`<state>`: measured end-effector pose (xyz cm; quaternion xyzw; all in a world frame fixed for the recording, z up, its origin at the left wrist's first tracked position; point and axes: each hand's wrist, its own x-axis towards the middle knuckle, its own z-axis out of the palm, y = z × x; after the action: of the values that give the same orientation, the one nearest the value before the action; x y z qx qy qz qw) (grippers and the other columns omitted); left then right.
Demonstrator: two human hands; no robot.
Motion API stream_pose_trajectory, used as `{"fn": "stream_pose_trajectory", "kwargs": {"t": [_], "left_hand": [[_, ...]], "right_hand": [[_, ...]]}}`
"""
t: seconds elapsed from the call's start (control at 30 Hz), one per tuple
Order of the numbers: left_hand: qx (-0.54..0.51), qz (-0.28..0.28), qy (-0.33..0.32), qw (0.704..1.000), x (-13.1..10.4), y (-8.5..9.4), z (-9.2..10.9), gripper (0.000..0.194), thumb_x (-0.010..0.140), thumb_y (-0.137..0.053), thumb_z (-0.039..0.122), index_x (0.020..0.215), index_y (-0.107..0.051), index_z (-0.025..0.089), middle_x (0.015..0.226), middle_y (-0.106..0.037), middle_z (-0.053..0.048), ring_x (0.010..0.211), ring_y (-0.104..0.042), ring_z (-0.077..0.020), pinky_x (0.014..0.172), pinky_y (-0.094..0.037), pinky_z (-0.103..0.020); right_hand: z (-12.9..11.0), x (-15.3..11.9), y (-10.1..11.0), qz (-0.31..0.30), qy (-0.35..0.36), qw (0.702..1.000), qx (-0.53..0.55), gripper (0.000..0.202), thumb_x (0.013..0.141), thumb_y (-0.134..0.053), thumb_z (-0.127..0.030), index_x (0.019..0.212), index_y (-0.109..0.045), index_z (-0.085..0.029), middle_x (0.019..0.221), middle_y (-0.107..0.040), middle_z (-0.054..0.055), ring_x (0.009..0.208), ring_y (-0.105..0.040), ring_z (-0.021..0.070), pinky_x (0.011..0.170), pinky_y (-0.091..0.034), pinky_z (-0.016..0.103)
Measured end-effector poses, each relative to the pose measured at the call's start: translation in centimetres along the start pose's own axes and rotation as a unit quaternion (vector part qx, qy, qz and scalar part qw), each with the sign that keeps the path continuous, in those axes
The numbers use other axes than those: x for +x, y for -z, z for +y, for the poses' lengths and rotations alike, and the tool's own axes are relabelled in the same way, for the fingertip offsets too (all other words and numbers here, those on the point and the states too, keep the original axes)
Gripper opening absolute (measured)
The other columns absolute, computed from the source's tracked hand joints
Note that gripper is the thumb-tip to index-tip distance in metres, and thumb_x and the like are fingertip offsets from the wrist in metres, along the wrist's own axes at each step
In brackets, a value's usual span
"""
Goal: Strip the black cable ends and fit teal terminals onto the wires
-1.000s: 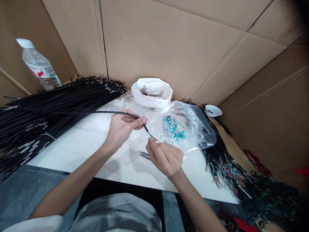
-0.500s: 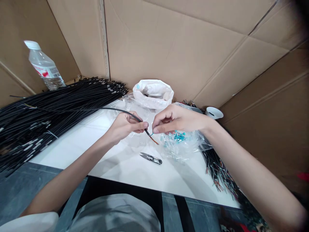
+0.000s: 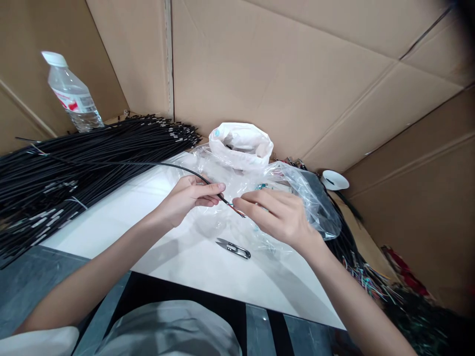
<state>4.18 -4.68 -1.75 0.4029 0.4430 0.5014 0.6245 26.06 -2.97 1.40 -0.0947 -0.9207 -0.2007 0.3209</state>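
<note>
My left hand [image 3: 187, 198] is closed round a black cable [image 3: 178, 167], thumb on top, close to its stripped end. Thin coloured wires [image 3: 237, 211], some orange-red, fan out from that end and point down to the right. With its fingertips together, my right hand [image 3: 278, 212] pinches a small blue wire beside them; the fingers partly hide it. Below both hands, thread snips [image 3: 233, 248] lie on the white tabletop [image 3: 178, 252]. Under and behind the right hand spreads a clear plastic bag [image 3: 319, 212] with small teal pieces, mostly covered now.
Many black cables [image 3: 111, 143] are heaped on the left, with a water bottle [image 3: 74, 94] behind them. A white bag [image 3: 241, 148] with a rolled rim stands at the back. A white cup [image 3: 335, 180] and cables with bared wire ends [image 3: 367, 282] are on the right. Cardboard walls [image 3: 282, 74] enclose the table.
My right hand has turned over, knuckles now upward, and sits lower beside the wire ends. The wires are more spread. My left hand keeps its hold on the cable.
</note>
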Motion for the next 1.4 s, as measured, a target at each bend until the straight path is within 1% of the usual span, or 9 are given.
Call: {"fn": "stream_pose_trajectory", "kwargs": {"t": [0.13, 0.27, 0.33, 0.5, 0.57, 0.9, 1.03, 1.27, 1.4], "left_hand": [[0.0, 0.003, -0.002, 1.0, 0.0, 0.1, -0.1, 0.03, 0.06, -0.093, 0.031, 0.07, -0.07, 0.015, 0.066, -0.069, -0.002, 0.06, -0.065, -0.0101, 0.057, -0.054, -0.016], [0.004, 0.008, -0.039, 0.999, -0.1, 0.2, -0.1, 0.033, 0.057, -0.095, 0.03, 0.068, -0.067, 0.016, 0.062, -0.069, 0.0, 0.06, -0.067, -0.0122, 0.058, -0.055, -0.018], [0.004, 0.003, -0.075, 0.997, -0.3, 0.1, -0.1, 0.037, 0.055, -0.096, 0.03, 0.068, -0.065, 0.016, 0.063, -0.07, 0.0, 0.059, -0.068, -0.0132, 0.058, -0.056, -0.02], [0.019, -0.027, -0.156, 0.987, -0.6, 0.2, -0.2, 0.041, 0.06, -0.095, 0.037, 0.068, -0.06, 0.018, 0.061, -0.071, -0.001, 0.055, -0.067, -0.0139, 0.056, -0.056, -0.023], [0.019, -0.024, -0.167, 0.986, -0.7, 0.3, -0.3, 0.042, 0.059, -0.095, 0.039, 0.067, -0.059, 0.018, 0.062, -0.072, -0.001, 0.053, -0.066, -0.0138, 0.054, -0.055, -0.023], [0.072, 0.042, -0.208, 0.975, -1.5, 0.3, 0.4, 0.047, 0.054, -0.095, 0.042, 0.063, -0.055, 0.02, 0.054, -0.066, 0.002, 0.051, -0.064, -0.0153, 0.05, -0.049, -0.025], [0.089, 0.048, -0.208, 0.973, -1.9, 0.1, 0.4, 0.043, 0.054, -0.094, 0.04, 0.061, -0.056, 0.021, 0.056, -0.067, 0.002, 0.053, -0.064, -0.0162, 0.05, -0.049, -0.027], [0.098, 0.043, -0.199, 0.974, -2.3, 0.3, 0.6, 0.04, 0.052, -0.096, 0.033, 0.061, -0.059, 0.02, 0.056, -0.066, 0.001, 0.052, -0.063, -0.0152, 0.048, -0.047, -0.025], [0.09, 0.019, -0.201, 0.975, -2.5, 0.4, 0.9, 0.04, 0.054, -0.095, 0.03, 0.061, -0.058, 0.02, 0.056, -0.067, 0.001, 0.052, -0.063, -0.0147, 0.049, -0.047, -0.025]], "right_hand": [[0.0, 0.0, -0.2, -0.038, 0.006, 0.999, -0.021, 0.022, 0.1, -0.052, -0.015, 0.086, -0.068, -0.021, 0.069, -0.064, 0.0, 0.06, -0.051, 0.0129, 0.055, -0.035, 0.03], [-0.3, 0.0, -0.7, -0.059, -0.158, 0.964, 0.207, 0.023, 0.1, -0.047, -0.021, 0.082, -0.062, -0.019, 0.07, -0.059, 0.001, 0.061, -0.049, 0.013, 0.057, -0.036, 0.028], [-0.4, 0.2, -0.8, -0.068, -0.28, 0.882, 0.373, 0.023, 0.098, -0.05, -0.024, 0.077, -0.059, -0.019, 0.068, -0.056, -0.001, 0.059, -0.047, 0.012, 0.056, -0.036, 0.027], [-0.5, 0.6, -1.5, -0.097, -0.443, 0.566, 0.689, 0.022, 0.083, -0.062, -0.029, 0.064, -0.056, -0.018, 0.051, -0.037, -0.007, 0.046, -0.026, 0.0081, 0.046, -0.023, 0.025], [-0.6, 0.6, -1.8, -0.1, -0.463, 0.505, 0.722, 0.022, 0.08, -0.066, -0.031, 0.064, -0.058, -0.018, 0.05, -0.037, -0.008, 0.045, -0.025, 0.0071, 0.045, -0.021, 0.024], [-1.0, 1.0, 0.4, -0.144, -0.539, 0.436, 0.706, 0.028, 0.075, -0.071, -0.037, 0.058, -0.06, -0.018, 0.05, -0.043, -0.005, 0.046, -0.029, 0.0076, 0.042, -0.018, 0.024], [-0.4, 0.9, 0.9, -0.157, -0.534, 0.522, 0.647, 0.017, 0.076, -0.069, -0.032, 0.068, -0.073, -0.017, 0.057, -0.059, 0.0, 0.051, -0.043, 0.0095, 0.045, -0.028, 0.024], [0.3, 0.8, 2.1, -0.1, -0.302, 0.901, 0.296, 0.017, 0.089, -0.066, -0.024, 0.075, -0.075, -0.021, 0.062, -0.066, -0.001, 0.053, -0.052, 0.0109, 0.052, -0.039, 0.026], [0.1, 1.8, 3.6, -0.121, -0.142, 0.972, 0.145, 0.024, 0.093, -0.063, -0.019, 0.073, -0.075, -0.026, 0.061, -0.067, -0.001, 0.051, -0.054, 0.0119, 0.046, -0.039, 0.028]]}}
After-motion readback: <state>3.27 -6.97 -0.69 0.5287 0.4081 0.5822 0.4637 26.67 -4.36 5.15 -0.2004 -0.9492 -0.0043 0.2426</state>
